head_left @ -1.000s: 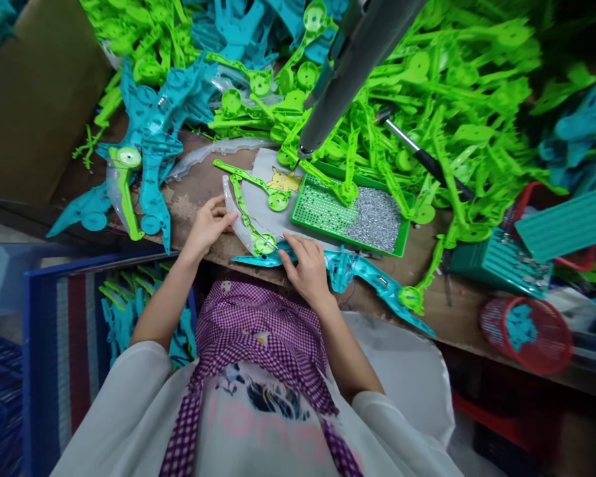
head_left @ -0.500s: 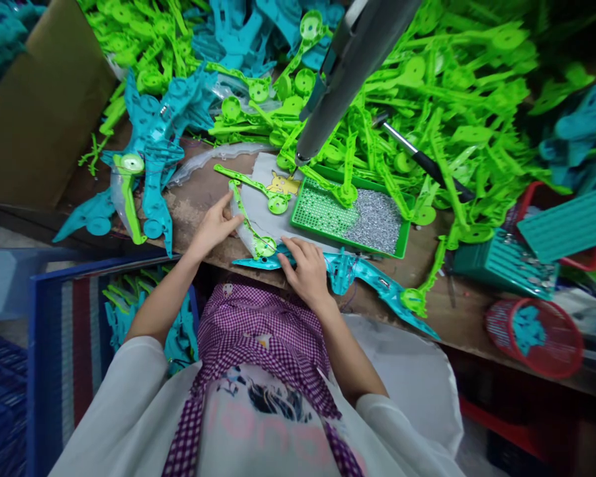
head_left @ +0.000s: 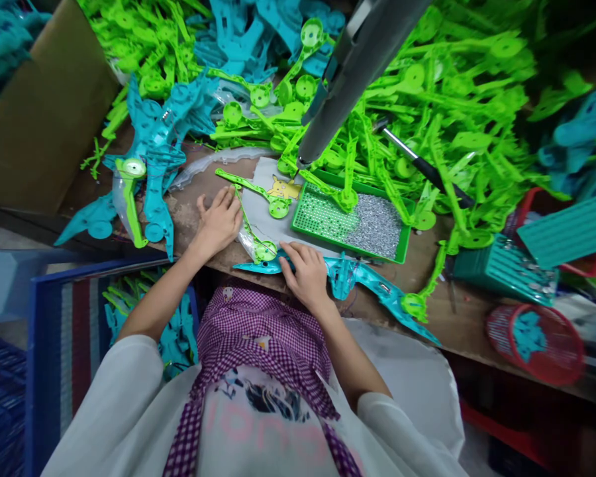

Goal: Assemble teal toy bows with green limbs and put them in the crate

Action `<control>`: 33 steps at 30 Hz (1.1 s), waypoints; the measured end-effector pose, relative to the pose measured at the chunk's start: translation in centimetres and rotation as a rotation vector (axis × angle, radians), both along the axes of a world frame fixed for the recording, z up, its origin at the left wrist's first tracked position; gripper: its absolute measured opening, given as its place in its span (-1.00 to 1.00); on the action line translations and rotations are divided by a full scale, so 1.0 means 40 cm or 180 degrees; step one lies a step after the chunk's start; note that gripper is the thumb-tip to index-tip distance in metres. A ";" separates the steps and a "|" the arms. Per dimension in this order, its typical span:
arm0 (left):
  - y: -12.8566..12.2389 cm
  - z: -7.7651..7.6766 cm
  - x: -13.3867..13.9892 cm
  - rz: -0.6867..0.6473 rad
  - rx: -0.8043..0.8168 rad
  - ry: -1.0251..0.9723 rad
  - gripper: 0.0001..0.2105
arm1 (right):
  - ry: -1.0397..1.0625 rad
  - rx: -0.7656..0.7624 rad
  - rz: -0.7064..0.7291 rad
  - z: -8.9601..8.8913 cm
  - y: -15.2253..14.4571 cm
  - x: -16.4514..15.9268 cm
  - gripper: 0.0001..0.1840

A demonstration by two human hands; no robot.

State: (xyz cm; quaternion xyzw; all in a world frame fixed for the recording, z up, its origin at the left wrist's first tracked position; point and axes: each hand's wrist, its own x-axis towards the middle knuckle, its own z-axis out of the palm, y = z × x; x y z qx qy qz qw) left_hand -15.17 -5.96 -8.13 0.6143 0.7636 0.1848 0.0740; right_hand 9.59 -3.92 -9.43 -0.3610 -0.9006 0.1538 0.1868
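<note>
My left hand [head_left: 219, 222] lies over the upper end of a narrow green arm with a clear plastic cover [head_left: 248, 232], its fingers stretched out and apart. The arm's round green end rests beside the long blue bow-shaped plastic part [head_left: 360, 275] at the table's front edge. My right hand [head_left: 305, 271] is closed over the left half of that blue part, thumb below and fingers above, near the round green end. A thin dark wire runs along the green arm. Another green arm with a disc end [head_left: 279, 209] lies just beyond on the grey sheet [head_left: 255, 199].
A green tray [head_left: 298, 225] of small metal screws stands behind my right hand, under a hanging grey power screwdriver [head_left: 347, 86]. Piles of green arms [head_left: 457, 99] fill the back. A hammer [head_left: 422, 162], red basket [head_left: 551, 351] and blue assemblies [head_left: 151, 152] lie around.
My left hand has turned and shifted slightly up, its fingers now spread over the covered arm's top end instead of holding its side. My right hand stays on the blue part.
</note>
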 end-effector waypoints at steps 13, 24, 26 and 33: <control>-0.016 -0.023 -0.002 0.0506 0.0425 -0.0363 -0.66 | 0.0232 0.0062 -0.0048 0.231 0.098 -0.201 -0.57; -0.019 -0.023 -0.019 0.0870 0.0894 -0.0411 -0.65 | -0.1206 -0.0056 -0.0375 0.149 0.192 -0.266 -0.69; -0.020 -0.020 -0.012 0.0848 0.0861 -0.0439 -0.60 | -0.0846 -0.0332 -0.0713 0.176 0.156 -0.235 -0.66; -0.020 -0.010 -0.001 0.0701 0.0635 -0.0330 -0.55 | 0.0986 -0.1908 -0.0887 0.138 -0.015 -0.170 -0.62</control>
